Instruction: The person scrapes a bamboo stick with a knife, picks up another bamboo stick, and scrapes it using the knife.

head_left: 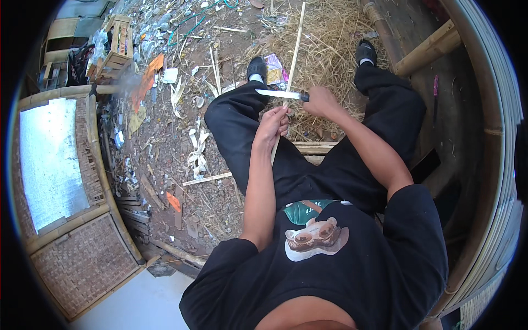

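Observation:
My left hand (pixel 272 124) is closed round a long pale bamboo strip (pixel 297 47), which runs from beside my left thigh up past my feet. In my right hand (pixel 322 103) is the dark handle of a knife (pixel 280 94). Its bright blade points left and lies across the strip just beyond my left fingers. Whether the edge bites into the strip I cannot tell. Both hands are between my spread knees, the right one a little farther out than the left.
Straw-like shavings (pixel 335 47) pile up between and beyond my feet. Litter and an orange scrap (pixel 147 82) cover the ground at left, near a wooden crate (pixel 118 44). A woven bamboo panel (pixel 85 264) stands at far left; bamboo poles (pixel 429 49) line the right.

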